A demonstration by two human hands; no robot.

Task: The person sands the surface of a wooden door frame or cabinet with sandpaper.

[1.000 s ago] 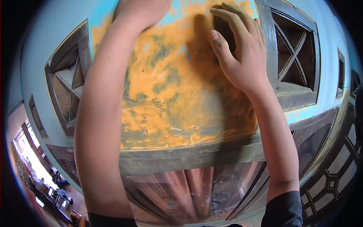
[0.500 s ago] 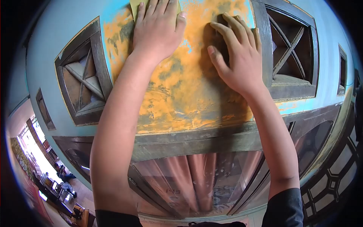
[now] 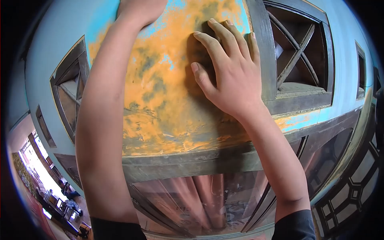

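– Two hands raised?
– Yes. Right hand [image 3: 228, 76] lies flat, fingers apart, on the orange patch [image 3: 160, 104] just beside the vent [image 3: 298, 52]. Left hand [image 3: 140, 10] is cropped at the top; I cannot tell its grip.

Bright, even daylight fills the view, and the right hand [image 3: 230, 80] throws a soft dark shadow to its left onto the orange panel [image 3: 168, 104]. The fisheye lens bends the wooden frame [image 3: 184, 162] into curves and leaves black vignetting at the corners. The middle is sharp, the glass pane [image 3: 200, 204] shows pale reflections, and the lower-left edge is overexposed.
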